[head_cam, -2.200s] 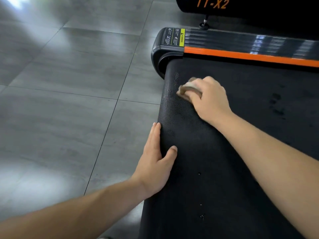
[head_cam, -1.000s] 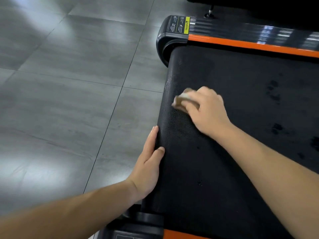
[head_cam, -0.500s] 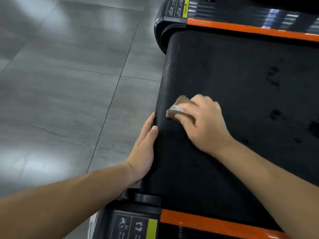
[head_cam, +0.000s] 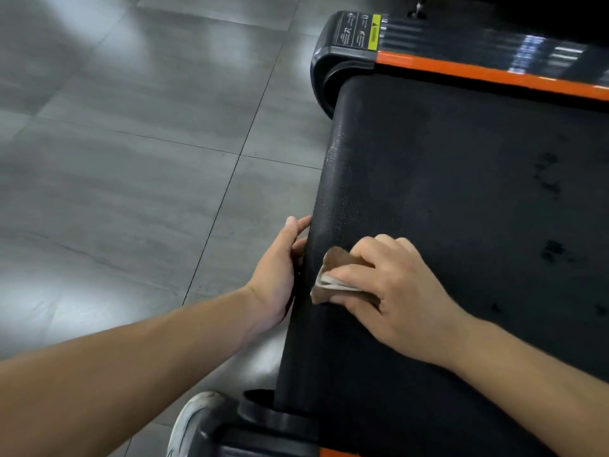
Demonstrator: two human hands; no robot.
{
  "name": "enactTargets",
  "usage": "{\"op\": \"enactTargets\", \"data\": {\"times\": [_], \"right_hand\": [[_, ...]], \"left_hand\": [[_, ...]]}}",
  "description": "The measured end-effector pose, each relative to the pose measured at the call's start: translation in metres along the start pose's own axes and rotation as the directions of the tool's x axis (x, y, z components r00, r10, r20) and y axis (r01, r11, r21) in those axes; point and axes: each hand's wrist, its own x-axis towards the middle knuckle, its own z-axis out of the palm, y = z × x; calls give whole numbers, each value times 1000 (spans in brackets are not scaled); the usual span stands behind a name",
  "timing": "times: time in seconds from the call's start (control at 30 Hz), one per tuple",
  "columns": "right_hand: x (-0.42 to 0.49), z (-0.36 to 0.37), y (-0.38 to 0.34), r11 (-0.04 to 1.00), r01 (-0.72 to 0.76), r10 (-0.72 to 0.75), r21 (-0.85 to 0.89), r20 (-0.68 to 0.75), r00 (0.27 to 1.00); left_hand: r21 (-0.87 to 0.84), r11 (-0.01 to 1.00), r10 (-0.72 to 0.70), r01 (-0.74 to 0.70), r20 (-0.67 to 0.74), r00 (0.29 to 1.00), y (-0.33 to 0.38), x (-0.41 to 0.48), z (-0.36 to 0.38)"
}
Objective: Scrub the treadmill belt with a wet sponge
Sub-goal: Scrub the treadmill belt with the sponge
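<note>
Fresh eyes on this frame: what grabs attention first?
The right hand presses a squashed brown sponge onto the black textured treadmill belt, near its left edge at lower centre. The left hand rests against that edge just beside it. A bright orange rail stripe cuts across the top right, and dark wet blotches dot the belt's right side.
</note>
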Motion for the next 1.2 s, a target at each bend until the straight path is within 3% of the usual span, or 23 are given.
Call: {"op": "enactTargets", "data": {"times": [0.07,0.2,0.33,0.47,0.6,0.73,0.8,0.87,0.93,1.03,1.2], "right_hand": [[22,-6,17,999,34,-34,5,51,998],[117,-4,74,986,-64,67,-154,15,998],[221,-16,148,885,-231,231,-404,-51,972],[264,-20,185,791,-332,320,-514,-114,940],[249,-15,159,807,-333,333,-487,-90,939],[179,-11,93,956,-37,99,-291,202,974],[160,-13,79,975,-17,81,-223,281,956],[178,-18,96,948,-32,103,-316,212,972],[215,-23,131,893,-158,211,-422,82,974],[243,-24,159,853,-339,347,-397,-53,936],[159,-1,87,929,-211,226,-306,15,974]], "left_hand": [[-12,1000,-11,10,-31,999,5,9,0],[36,999,36,-35,-22,999,5,27,5],[120,986,107,-114,60,992,-9,39,-1],[76,986,138,-147,117,983,-15,46,-5],[5,994,109,-110,101,989,-6,37,2],[-103,994,53,-46,63,997,-2,33,6],[-119,993,29,-24,48,998,-2,34,5],[-102,995,2,3,53,999,-4,33,3],[-70,997,-20,24,63,998,-6,30,-1],[-72,996,-41,47,86,995,-14,29,-8],[-147,985,-80,86,46,996,-8,27,-7]]}}
